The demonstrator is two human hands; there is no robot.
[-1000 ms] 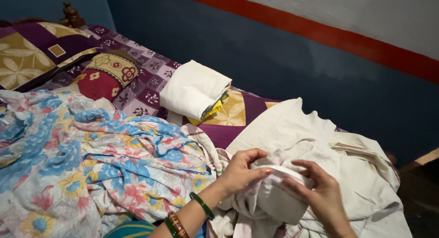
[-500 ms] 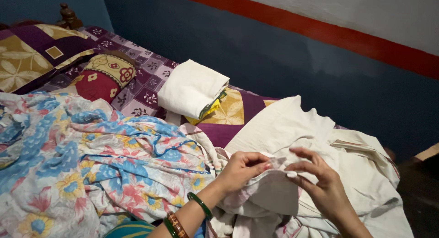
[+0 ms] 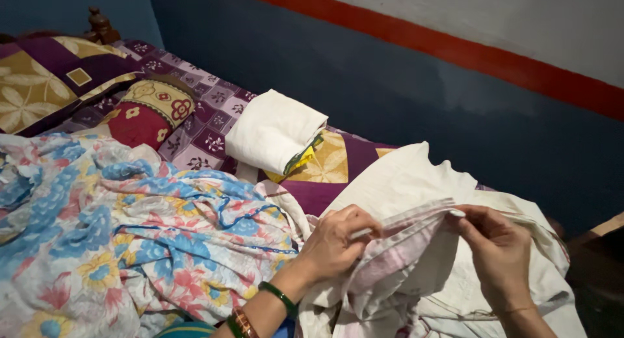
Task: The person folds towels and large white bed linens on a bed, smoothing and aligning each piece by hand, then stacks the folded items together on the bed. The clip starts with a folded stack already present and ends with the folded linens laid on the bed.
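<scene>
A crumpled white cloth (image 3: 416, 182) lies on the bed in front of me. My left hand (image 3: 338, 242), with green and brown bangles at the wrist, pinches one end of its pale pink-striped hem. My right hand (image 3: 497, 247) pinches the same hem further right, so the edge runs taut between the two hands. The rest of the cloth hangs and bunches below and behind them.
A floral blue, pink and yellow sheet (image 3: 130, 227) is heaped at the left. A folded white cloth on a yellow one (image 3: 276, 130) rests on the purple patterned bedspread (image 3: 208, 133). Pillows (image 3: 140, 110) lie at the head. A blue wall (image 3: 390, 97) runs along the far side.
My hands have moved apart along the cloth's hem, the right hand shifting right, so the edge is now stretched straight between them instead of bunched.
</scene>
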